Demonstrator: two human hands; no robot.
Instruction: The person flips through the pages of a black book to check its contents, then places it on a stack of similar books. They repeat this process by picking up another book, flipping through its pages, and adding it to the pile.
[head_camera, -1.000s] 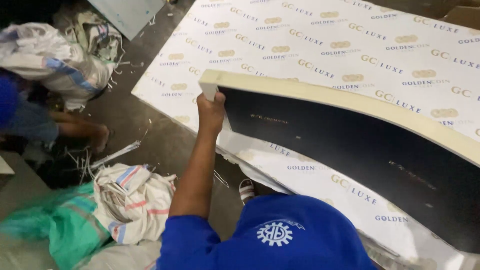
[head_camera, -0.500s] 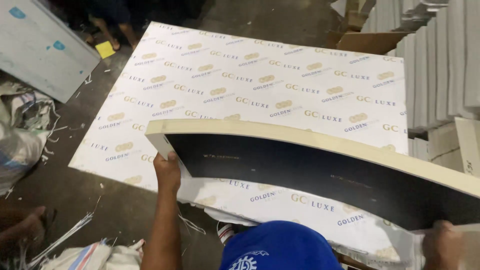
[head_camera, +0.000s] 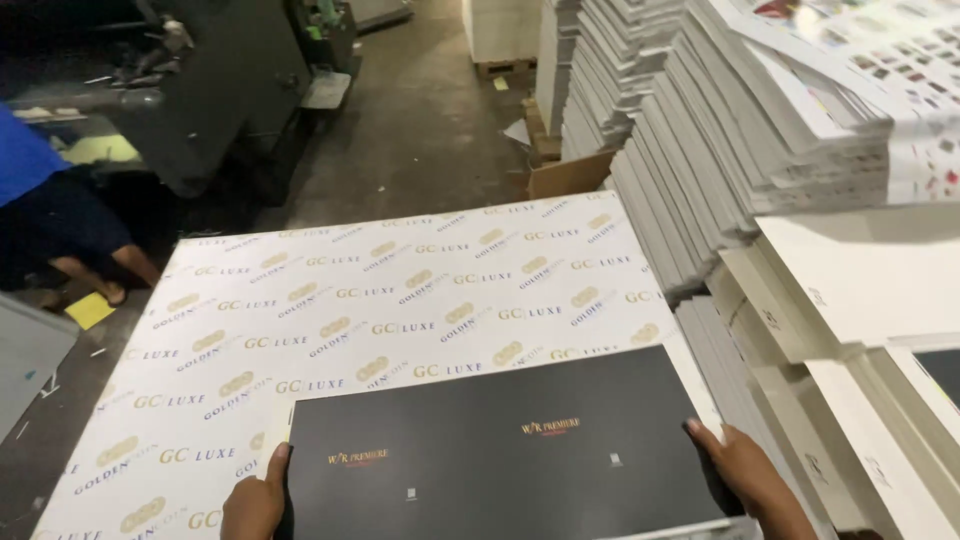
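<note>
Stacked printed sheets crowd the workshop; left hand (head_camera: 255, 505) and right hand (head_camera: 745, 475) clasp opposite edges of a black rectangular card sheet (head_camera: 500, 450), steadying it flat over the white patterned sheet pile (head_camera: 350, 300)

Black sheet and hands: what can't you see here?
Head view only:
- Black sheet: near edge cut off by the frame bottom.
- Left hand and right hand: wrists cut off; fingers under the sheet hidden.
- Person in blue: mostly cut off at the left edge.
</note>
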